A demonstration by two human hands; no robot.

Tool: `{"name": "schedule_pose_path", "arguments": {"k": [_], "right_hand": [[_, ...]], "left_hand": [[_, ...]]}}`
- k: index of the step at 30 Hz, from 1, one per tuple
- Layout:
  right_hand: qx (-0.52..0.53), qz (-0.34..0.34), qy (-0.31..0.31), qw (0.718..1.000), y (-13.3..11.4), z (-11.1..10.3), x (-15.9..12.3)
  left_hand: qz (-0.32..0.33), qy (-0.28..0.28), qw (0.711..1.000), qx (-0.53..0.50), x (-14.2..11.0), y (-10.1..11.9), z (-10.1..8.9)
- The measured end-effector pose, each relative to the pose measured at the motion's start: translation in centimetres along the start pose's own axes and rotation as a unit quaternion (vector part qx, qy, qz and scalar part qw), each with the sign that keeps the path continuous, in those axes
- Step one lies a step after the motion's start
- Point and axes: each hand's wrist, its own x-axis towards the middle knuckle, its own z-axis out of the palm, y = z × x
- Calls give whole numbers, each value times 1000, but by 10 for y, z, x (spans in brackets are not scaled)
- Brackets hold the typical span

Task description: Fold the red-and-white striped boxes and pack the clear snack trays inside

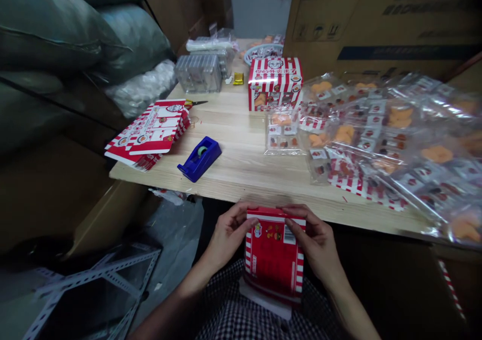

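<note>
Both my hands hold a red-and-white striped carton (273, 259) over my lap, just below the front edge of the wooden table (241, 154). My left hand (229, 232) grips its upper left corner, fingers curled over the top. My right hand (314, 239) grips the upper right corner, thumb pressed on the face near a barcode. The carton stands upright with its printed red side toward me.
On the table lie a stack of flat striped cartons (150, 131), a blue tape dispenser (199, 158), a finished striped box (274, 83), clear plastic trays (199, 72) and many clear bags of small toy parts (376, 134). Scissors (196, 103) lie behind the stack. Big cardboard boxes (376, 23) stand behind.
</note>
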Motion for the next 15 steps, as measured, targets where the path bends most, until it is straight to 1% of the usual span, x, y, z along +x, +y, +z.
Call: {"name": "schedule_pose_path", "arguments": {"k": [2,4,6,8,10,13,15], "right_hand": [[4,-19,-1,1000,-15,1,4],[13,-28,-21,999,-26,0,7],[28,-14,-48,998,-33,0,9],[52,20,-57,997,-35,0,11],[72,49,-50,995,-32,3,13],[71,64,-42,995,-18,9,20],[67,72,-39,994,-4,11,24]], "left_hand": [[7,13,1000,3,4,10,-2],[19,19,999,18,10,22,-7],[30,16,999,29,17,33,-14],[33,8,999,38,21,39,-19],[33,0,999,41,24,37,-21],[29,-12,998,45,23,24,-21],[47,-12,995,87,22,17,-26]]}}
